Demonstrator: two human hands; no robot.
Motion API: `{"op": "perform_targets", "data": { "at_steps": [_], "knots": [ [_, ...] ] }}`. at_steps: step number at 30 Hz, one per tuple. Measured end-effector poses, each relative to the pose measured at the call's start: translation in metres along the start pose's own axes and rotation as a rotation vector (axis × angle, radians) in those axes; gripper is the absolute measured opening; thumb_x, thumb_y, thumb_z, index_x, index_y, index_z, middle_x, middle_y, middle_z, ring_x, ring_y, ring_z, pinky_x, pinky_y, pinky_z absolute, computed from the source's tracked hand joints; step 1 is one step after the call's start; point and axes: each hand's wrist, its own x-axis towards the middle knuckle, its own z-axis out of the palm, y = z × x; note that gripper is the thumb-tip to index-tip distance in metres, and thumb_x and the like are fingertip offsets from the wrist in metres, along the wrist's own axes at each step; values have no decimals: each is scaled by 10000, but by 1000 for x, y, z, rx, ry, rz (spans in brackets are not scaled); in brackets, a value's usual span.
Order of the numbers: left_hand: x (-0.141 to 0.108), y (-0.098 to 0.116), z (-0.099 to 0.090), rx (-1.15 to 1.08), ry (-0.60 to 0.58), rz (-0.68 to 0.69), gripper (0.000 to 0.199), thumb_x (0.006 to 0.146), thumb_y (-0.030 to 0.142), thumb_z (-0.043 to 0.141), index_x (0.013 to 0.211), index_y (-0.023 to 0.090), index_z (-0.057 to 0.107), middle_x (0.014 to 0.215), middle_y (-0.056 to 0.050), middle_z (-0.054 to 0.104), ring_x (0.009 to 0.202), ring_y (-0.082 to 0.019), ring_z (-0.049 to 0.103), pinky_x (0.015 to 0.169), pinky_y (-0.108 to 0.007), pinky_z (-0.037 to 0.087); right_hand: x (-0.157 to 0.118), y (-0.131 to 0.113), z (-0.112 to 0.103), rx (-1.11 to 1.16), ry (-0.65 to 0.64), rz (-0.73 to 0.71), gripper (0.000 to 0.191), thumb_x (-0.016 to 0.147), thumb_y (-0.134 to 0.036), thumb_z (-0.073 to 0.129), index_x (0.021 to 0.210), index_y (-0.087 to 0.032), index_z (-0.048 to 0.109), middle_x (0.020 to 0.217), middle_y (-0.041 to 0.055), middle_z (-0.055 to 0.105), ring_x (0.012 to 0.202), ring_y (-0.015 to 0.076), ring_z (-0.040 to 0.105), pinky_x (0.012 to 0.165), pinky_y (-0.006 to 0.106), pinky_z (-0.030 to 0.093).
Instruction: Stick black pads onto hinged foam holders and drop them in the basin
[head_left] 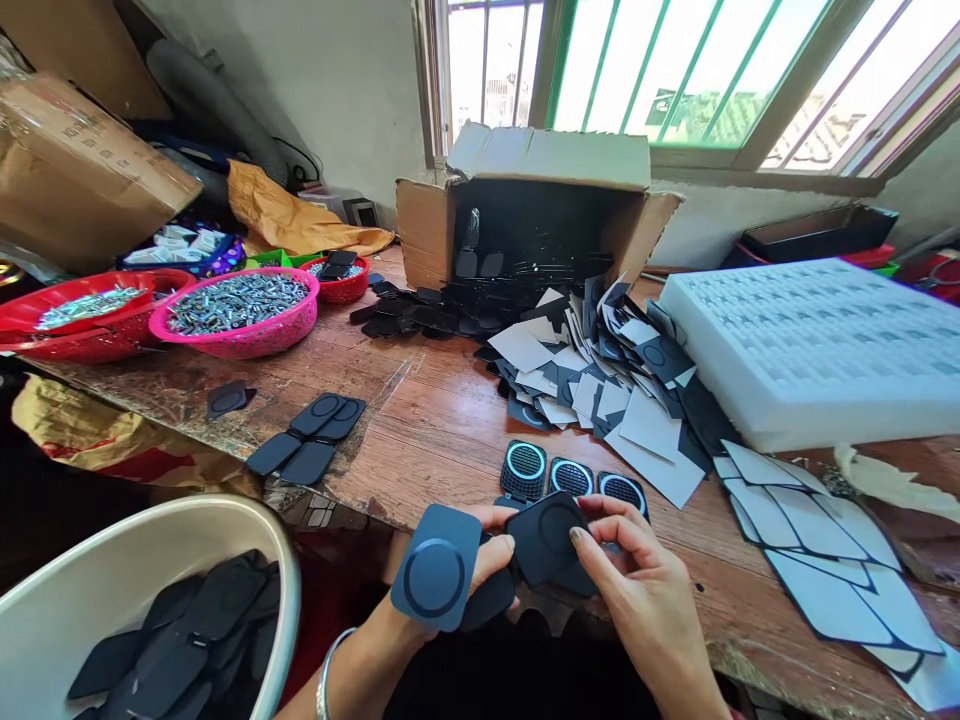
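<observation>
My left hand is closed around dark rounded-square panels that look like a folding wireless charger. Its blue-grey panel with a ring mark faces up on the left. A black panel with a faint ring lies between both hands. My right hand pinches the right edge of this black panel with thumb and fingers. Whether the panels are joined is hidden by my fingers. Just beyond my hands lie open panels with dark grids and pale rings, three of them showing clearly.
A cream tub of black panels stands lower left. Pink basket holds small metal parts. An open carton spills black pieces. Grey and white sheets are heaped right of centre, near a white foam tray. Ringed panels lie left.
</observation>
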Motion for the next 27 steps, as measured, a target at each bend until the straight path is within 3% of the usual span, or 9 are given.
{"op": "perform_targets", "data": {
  "at_steps": [4,8,13,16,18,22,25,27],
  "knots": [
    [0,-4,0,16,-7,23,460,774,453,647,1131,173,727,882,-73,713,715,-207,673,600,-295,583,0,-5,3,-4,61,-33,384,767,-494,691,573,-169,620,1028,129,618,606,128,576,482,232,491],
    [-1,1,0,89,-17,44,433,788,446,621,1108,180,742,835,-61,712,673,-196,660,593,-287,568,-1,-8,4,-131,70,-172,354,841,-449,629,599,-192,595,957,104,609,721,168,612,549,242,499],
    [-5,7,1,145,-54,70,365,820,431,600,1057,209,765,827,-47,726,643,-176,649,592,-267,550,0,-11,-8,-571,17,-404,417,962,-522,461,672,-233,535,694,34,573,640,185,550,573,291,406],
    [-8,4,2,70,-61,55,364,821,426,605,1078,216,753,828,-41,719,641,-180,652,588,-278,556,5,-10,-17,-767,55,-353,527,911,-690,426,639,-244,492,581,26,545,538,196,514,499,304,308],
    [-8,1,3,13,-41,42,382,827,431,602,1118,220,730,863,-42,722,677,-196,665,606,-299,568,9,-9,-18,-723,30,-232,517,848,-738,491,688,-248,518,549,9,547,486,190,499,467,297,298],
    [-3,-6,2,76,-8,178,327,820,391,632,1072,201,719,966,-50,742,888,-230,679,792,-321,555,8,-12,-5,-332,-128,-81,471,769,-599,688,1034,-223,585,750,4,669,616,184,600,542,270,456],
    [-1,-14,1,193,-44,220,273,780,353,688,985,175,723,886,-39,744,825,-209,667,768,-288,523,2,-15,10,-184,-159,-66,343,822,-557,648,829,-215,610,683,-13,609,605,147,550,546,237,446],
    [-2,-17,1,235,-65,211,254,806,357,673,977,178,731,858,-26,738,790,-196,654,730,-273,503,0,-14,17,-100,-147,-13,450,858,-613,570,658,-210,557,572,-23,512,524,121,466,479,230,391]
  ]
}}
